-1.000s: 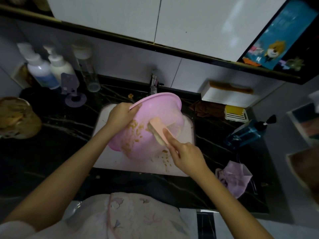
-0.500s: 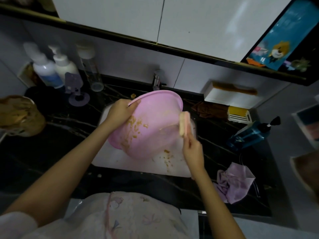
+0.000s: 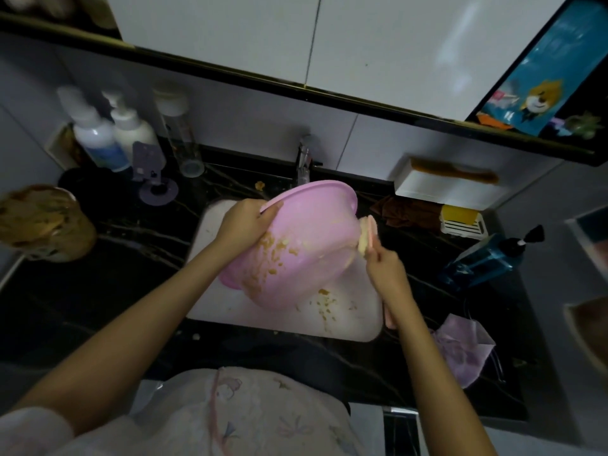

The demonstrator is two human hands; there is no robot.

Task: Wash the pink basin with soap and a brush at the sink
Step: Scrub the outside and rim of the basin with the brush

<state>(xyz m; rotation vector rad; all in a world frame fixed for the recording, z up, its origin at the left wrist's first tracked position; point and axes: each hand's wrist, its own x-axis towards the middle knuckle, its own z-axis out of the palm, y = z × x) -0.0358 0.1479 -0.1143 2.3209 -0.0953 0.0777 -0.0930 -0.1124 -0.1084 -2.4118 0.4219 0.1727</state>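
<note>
Two hands shared the scrubbing step: left hand (image 3: 245, 222) gripped the rim of the round pink plastic basin (image 3: 306, 232), tilted above the white sink (image 3: 355, 320). Right hand (image 3: 385, 271), fingers curled, pressed a pink-backed brush (image 3: 367, 236) against its outer wall. Next, probably the yellow residue (image 3: 273, 255) beside the left hand.

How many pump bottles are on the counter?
3. A white bottle with a blue label and a plain white bottle stand at the back left; a blue bottle sits at right. Others may be hidden.

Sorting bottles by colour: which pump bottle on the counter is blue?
The blue bottle with the black pump, right of the sink; the two white bottles stand back left.
</note>
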